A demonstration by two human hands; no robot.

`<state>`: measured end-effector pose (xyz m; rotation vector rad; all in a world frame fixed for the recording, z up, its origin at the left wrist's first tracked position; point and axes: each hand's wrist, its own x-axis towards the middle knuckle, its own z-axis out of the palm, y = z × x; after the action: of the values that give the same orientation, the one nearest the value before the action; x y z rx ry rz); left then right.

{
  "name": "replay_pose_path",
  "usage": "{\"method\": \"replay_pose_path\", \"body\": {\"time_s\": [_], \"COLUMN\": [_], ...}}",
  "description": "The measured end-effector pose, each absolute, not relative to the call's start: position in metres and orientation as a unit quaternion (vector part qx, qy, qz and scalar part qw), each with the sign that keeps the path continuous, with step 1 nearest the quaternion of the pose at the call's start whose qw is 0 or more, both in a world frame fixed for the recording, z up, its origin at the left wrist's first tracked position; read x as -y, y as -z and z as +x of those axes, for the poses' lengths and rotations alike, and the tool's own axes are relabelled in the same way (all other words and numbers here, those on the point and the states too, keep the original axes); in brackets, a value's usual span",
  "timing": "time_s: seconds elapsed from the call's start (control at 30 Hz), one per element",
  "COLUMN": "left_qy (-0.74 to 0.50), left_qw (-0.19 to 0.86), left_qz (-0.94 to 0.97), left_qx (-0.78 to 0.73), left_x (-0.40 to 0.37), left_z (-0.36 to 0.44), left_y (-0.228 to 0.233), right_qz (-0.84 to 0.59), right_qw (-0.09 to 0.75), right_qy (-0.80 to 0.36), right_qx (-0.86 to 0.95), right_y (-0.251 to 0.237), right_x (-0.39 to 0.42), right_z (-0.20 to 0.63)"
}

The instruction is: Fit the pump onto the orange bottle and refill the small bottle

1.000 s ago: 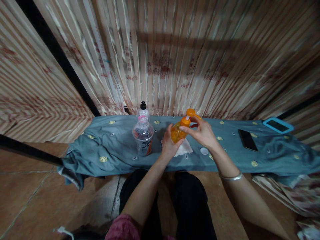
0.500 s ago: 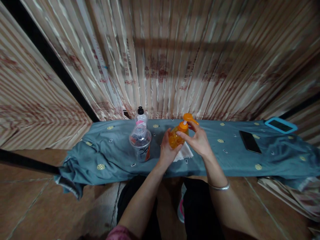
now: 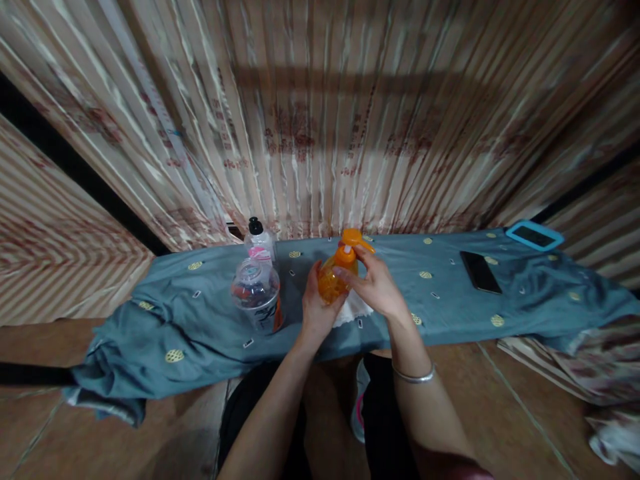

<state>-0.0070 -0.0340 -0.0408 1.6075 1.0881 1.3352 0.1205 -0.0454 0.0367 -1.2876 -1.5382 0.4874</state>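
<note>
Slid leftward across the blue cloth [image 3: 450, 303], orange pump bottle [image 3: 331, 280] still wrapped in left hand [image 3: 316, 308], right hand [image 3: 375, 288] fingers pinching its pump collar.

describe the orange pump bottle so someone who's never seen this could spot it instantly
Find the blue-grey cloth spread below the striped curtain. Near its middle, both hands meet: the left hand cups the orange pump bottle and the right hand grips at its neck. It is the only orange, pump-topped bottle; the containers to its left are clear.
</note>
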Motion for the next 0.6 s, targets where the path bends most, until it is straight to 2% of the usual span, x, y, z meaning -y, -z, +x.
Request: {"method": "replay_pose_path", "body": {"time_s": [0.3, 0.6], "left_qy": [-0.525, -0.525], "left_qw": [0.387, 0.385], "left_qz": [0.628, 0.624], "left_qx": [-0.423, -0.432], "left_x": [0.037, 0.038], "left_z": [-0.005, -0.002], "left_y": [0.041, 0.041], "right_qz": [-0.582, -0.548], "right_qw": [0.548, 0.533], "right_qy": [-0.158, -0.196], "right_qx": [0.580, 0.614], "right_y": [-0.031, -0.029], "right_x": [0.046, 0.045], "right_z": [0.110, 0.118]}}
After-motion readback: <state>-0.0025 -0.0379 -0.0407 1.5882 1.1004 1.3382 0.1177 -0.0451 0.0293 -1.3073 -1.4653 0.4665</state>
